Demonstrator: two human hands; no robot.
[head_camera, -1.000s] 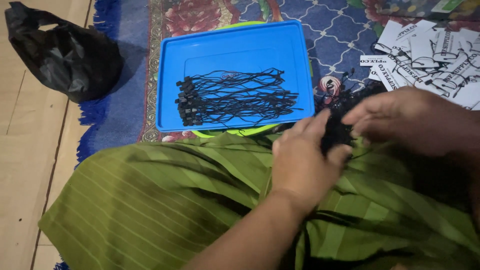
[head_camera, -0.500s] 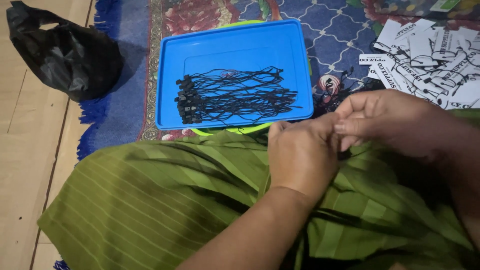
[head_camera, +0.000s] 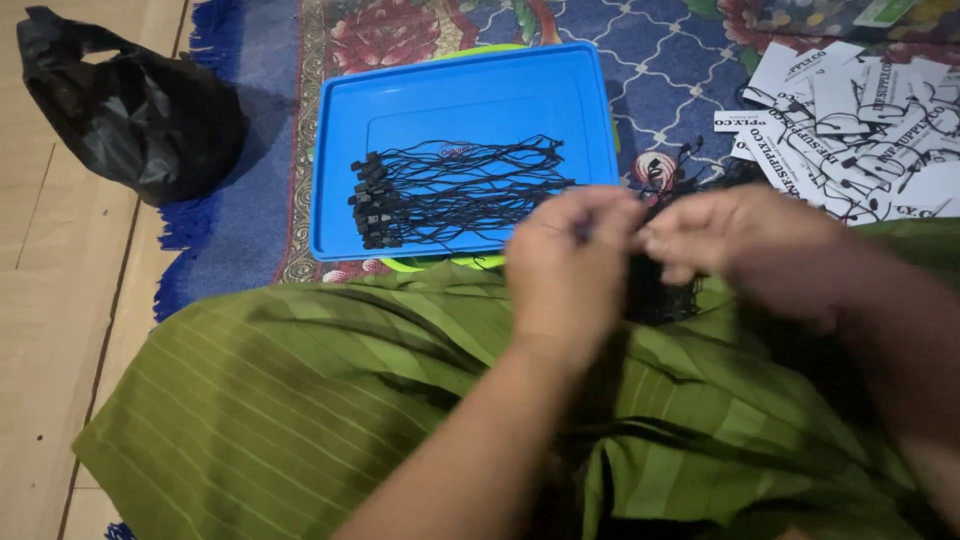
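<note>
My left hand (head_camera: 568, 270) and my right hand (head_camera: 745, 245) meet fingertip to fingertip above my lap, pinching thin black strings from a tangled bundle (head_camera: 660, 295) that lies on the green striped cloth (head_camera: 300, 400). Exactly what sits between the fingertips is too small and blurred to make out. Just beyond my hands lies a blue plastic tray (head_camera: 470, 95) holding a neat row of black strings with small black fasteners (head_camera: 440, 190), their fastener ends lined up at the left.
A pile of white paper tags with black print (head_camera: 860, 120) lies at the upper right on a patterned blue rug (head_camera: 680, 70). A crumpled black plastic bag (head_camera: 130, 110) sits at the upper left on the wooden floor (head_camera: 50, 300).
Both hands have lifted from the bundle on my lap and come together higher up, fingertips now touching with strings pulled up between them.
</note>
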